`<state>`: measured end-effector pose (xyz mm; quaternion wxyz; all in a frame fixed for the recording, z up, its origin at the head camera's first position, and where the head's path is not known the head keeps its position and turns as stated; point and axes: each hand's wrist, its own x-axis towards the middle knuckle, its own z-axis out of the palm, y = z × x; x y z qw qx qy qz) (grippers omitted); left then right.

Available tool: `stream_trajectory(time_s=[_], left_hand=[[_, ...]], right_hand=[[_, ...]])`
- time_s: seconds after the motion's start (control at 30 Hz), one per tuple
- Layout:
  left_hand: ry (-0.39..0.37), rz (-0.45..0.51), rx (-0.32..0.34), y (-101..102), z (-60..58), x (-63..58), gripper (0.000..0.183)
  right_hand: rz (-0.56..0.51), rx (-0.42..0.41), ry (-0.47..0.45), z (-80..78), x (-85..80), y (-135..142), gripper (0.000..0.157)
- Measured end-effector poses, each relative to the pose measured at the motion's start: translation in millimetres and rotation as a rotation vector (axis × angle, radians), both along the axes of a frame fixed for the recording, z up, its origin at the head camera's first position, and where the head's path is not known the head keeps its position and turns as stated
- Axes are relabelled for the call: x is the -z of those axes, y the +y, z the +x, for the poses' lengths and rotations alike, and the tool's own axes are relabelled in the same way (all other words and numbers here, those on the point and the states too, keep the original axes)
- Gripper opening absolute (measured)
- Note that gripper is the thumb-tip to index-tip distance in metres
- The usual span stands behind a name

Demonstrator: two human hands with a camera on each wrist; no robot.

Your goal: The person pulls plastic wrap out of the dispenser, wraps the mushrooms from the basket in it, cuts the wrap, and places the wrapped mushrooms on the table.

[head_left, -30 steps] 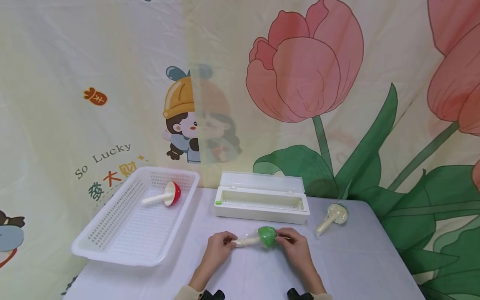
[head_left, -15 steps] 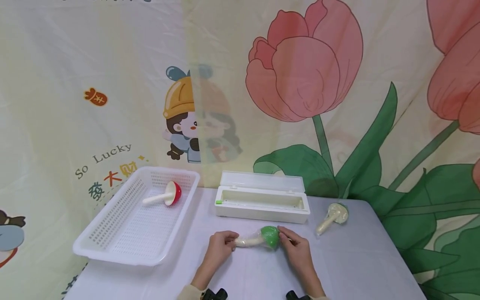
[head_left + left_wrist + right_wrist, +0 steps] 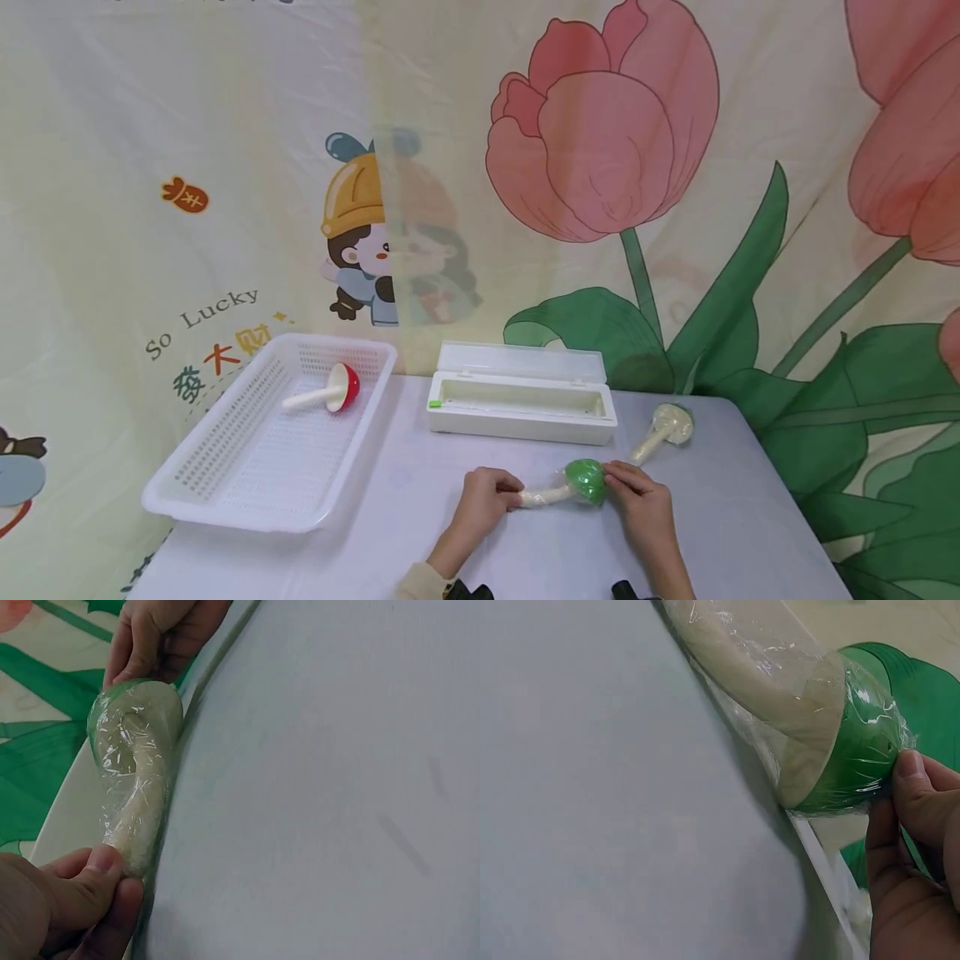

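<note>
A toy mushroom (image 3: 585, 481) with a green cap and a pale stem is wrapped in clear plastic film and held level above the white table. My left hand (image 3: 482, 506) pinches the stem's end between thumb and fingers. At the other end, my right hand (image 3: 647, 506) pinches the film at the top of the cap. In the left wrist view the film lies loose and shiny around the stem (image 3: 146, 791). The right wrist view shows it drawn taut over the green cap (image 3: 859, 754), gathering at my thumb and fingertips.
A white box (image 3: 521, 425) with a long opening and raised clear lid stands behind the hands. The white basket (image 3: 255, 517) at left contains a red-capped mushroom (image 3: 343, 388). Right of the box lies another wrapped mushroom (image 3: 667, 429). A printed curtain hangs behind the table.
Both hands have shifted to the right with the wrapped mushroom between them, bringing it closer to the other wrapped mushroom. The box, basket and their contents stay put.
</note>
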<state>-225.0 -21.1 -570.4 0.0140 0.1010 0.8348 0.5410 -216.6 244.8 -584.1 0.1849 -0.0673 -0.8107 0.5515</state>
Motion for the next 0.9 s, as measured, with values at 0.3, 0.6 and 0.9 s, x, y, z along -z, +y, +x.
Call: stream_trajectory(time_s=[0.3,0.6,0.9], left_hand=[[0.072,-0.054,0.135,56.9,-7.9,2.5,0.01],[0.066,-0.058,0.261,114.2,-8.0,0.2,0.007],[0.061,-0.062,0.201,159.4,-23.1,2.0,0.01]], right_hand=[[0.049,0.186,-0.057,9.2,-1.8,51.4,0.014],[0.011,0.35,-0.165,28.7,4.5,104.9,0.018],[0.028,0.426,-0.165,21.5,2.4,139.3,0.021]])
